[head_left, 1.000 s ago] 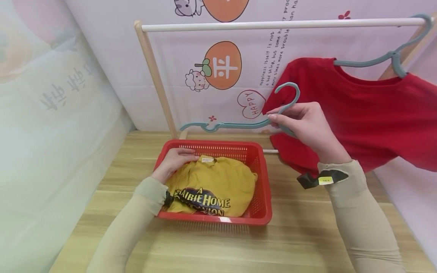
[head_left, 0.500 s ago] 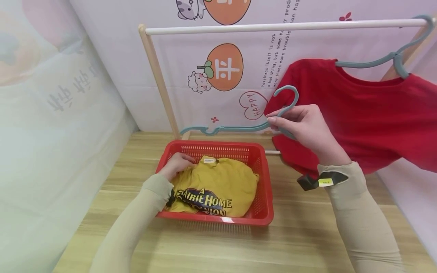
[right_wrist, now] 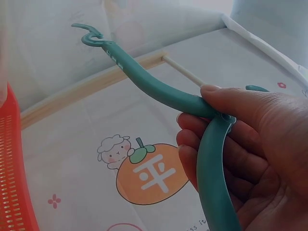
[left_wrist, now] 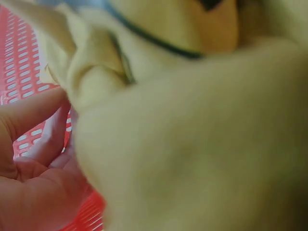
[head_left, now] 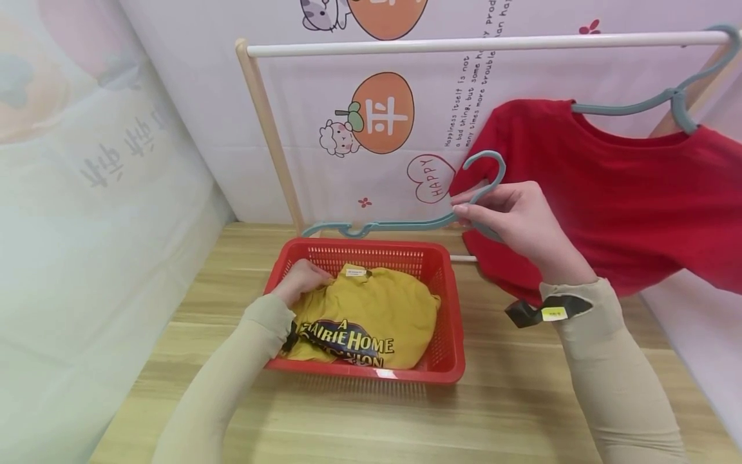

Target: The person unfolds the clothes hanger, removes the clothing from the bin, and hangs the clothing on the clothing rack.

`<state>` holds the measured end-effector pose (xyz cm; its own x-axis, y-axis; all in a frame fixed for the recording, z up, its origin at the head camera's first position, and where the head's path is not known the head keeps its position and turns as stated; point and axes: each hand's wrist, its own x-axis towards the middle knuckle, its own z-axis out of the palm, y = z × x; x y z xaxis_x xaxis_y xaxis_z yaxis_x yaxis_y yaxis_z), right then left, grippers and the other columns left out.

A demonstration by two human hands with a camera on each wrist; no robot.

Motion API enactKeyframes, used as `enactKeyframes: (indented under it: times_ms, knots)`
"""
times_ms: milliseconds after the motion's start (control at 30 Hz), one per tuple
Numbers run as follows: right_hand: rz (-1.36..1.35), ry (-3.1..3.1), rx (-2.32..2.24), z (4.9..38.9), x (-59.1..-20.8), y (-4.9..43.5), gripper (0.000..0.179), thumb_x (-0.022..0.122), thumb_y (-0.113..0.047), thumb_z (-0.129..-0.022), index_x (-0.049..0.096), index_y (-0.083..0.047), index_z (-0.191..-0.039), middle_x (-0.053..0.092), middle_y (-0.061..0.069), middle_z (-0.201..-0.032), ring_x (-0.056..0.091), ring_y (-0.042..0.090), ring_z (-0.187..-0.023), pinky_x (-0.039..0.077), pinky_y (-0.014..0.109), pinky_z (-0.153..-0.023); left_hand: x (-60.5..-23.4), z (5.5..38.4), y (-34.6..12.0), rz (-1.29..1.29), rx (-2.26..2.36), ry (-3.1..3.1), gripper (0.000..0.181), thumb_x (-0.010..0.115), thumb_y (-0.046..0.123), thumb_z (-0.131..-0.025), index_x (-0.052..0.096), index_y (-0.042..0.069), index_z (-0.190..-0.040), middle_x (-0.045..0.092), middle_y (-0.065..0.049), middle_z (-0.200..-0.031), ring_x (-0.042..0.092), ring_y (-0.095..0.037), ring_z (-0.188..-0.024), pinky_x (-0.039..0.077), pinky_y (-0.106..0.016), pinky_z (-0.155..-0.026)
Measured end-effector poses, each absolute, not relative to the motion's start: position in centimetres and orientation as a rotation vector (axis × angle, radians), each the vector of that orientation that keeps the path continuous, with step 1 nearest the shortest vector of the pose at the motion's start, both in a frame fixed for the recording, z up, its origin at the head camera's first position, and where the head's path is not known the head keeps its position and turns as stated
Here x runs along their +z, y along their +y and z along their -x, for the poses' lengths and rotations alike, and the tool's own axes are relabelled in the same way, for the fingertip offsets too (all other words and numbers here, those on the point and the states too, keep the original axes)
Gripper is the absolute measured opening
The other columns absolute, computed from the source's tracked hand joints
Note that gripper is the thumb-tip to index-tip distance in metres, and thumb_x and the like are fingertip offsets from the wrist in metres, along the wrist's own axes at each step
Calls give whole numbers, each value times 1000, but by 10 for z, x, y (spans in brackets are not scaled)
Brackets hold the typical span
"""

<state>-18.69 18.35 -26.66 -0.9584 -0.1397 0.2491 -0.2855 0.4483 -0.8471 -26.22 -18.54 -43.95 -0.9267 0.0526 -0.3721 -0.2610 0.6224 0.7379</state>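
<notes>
A blue-green clothes hanger point(head_left: 406, 225) is held by its neck in my right hand point(head_left: 518, 219), its hook pointing up and one arm reaching left above the basket's back rim. In the right wrist view the thumb and curled fingers grip the hanger point(right_wrist: 159, 94) at its middle joint. A yellow T-shirt point(head_left: 382, 303) with dark printed lettering lies bunched in the red basket point(head_left: 454, 335). My left hand point(head_left: 301, 280) is inside the basket at the shirt's left edge. In the left wrist view its fingers pinch the yellow cloth point(left_wrist: 96, 72); the fingertips are partly hidden.
A rack with a white rail point(head_left: 406, 46) and wooden posts point(head_left: 269, 135) stands behind the basket. From the rail's right end a red T-shirt point(head_left: 608, 193) hangs on another hanger point(head_left: 628, 108). The wooden tabletop point(head_left: 348, 425) extends in front, with printed sheeting behind and at left.
My left hand has reached deeper into the basket and its fingers have curled at the shirt's edge. The hanger in my right hand has lowered slightly.
</notes>
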Motion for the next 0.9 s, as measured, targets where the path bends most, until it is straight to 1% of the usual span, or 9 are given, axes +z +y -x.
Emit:
enactKeyframes:
  times_ms: [133,233,333,400,467,567,667,767,900]
  knots:
    - [-370,-2548,1533,187,-268,185,38,80,-38,-89,78,-12,-116,76,8,-95,74,25,-85,58,31,-79,-435,262,-190,27,1248,2525,23,73,16,-96,77,0,-112,71,-12,-116,63,-23,-104,54,-34,-86]
    - [-352,-2556,1534,187,-269,187,39,80,-39,-89,77,-12,-117,76,9,-97,74,25,-86,58,31,-79,-429,264,-192,-80,1284,2547,22,72,19,-97,78,4,-113,71,-9,-118,61,-23,-109,52,-35,-89]
    - [-341,-2561,1529,188,-271,189,39,80,-40,-89,77,-12,-117,76,9,-97,73,25,-86,58,31,-79,-420,267,-192,-166,1327,2565,20,73,20,-97,79,8,-112,72,-6,-117,62,-23,-111,51,-35,-91]
    - [-339,-2563,1523,188,-272,190,39,80,-39,-89,78,-12,-116,76,8,-95,73,25,-86,58,31,-79,-412,269,-192,-200,1374,2561,21,73,20,-96,78,7,-112,73,-7,-116,63,-24,-111,50,-35,-92]
    - [-334,-2564,1525,189,-273,191,39,80,-39,-89,78,-12,-116,76,8,-95,73,25,-86,58,31,-79,-403,270,-192,-227,1450,2532,23,73,18,-96,77,4,-113,73,-10,-116,63,-25,-111,51,-35,-91]
    - [-315,-2573,1528,189,-274,194,39,80,-40,-89,77,-12,-116,76,8,-95,73,24,-86,58,30,-79,-388,270,-192,-264,1574,2479,27,73,15,-96,74,-2,-116,71,-15,-119,62,-24,-106,50,-30,-86]
    - [-284,-2588,1517,189,-275,197,40,79,-41,-89,77,-13,-117,76,7,-94,73,23,-86,58,30,-78,-372,268,-192,-309,1676,2462,26,73,12,-96,72,-5,-115,70,-16,-119,61,-22,-103,50,-27,-84]
    - [-251,-2594,1498,189,-276,204,41,79,-43,-89,77,-14,-118,77,6,-95,74,22,-87,58,30,-77,-355,266,-193,-369,1757,2467,23,71,8,-96,72,-5,-115,71,-14,-118,63,-21,-104,51,-28,-88]
    - [-211,-2589,1484,189,-276,213,43,79,-43,-89,76,-15,-121,77,7,-98,73,20,-88,58,29,-74,-336,261,-196,-429,1819,2470,24,71,12,-98,73,-1,-118,73,-9,-116,65,-19,-108,52,-29,-92]
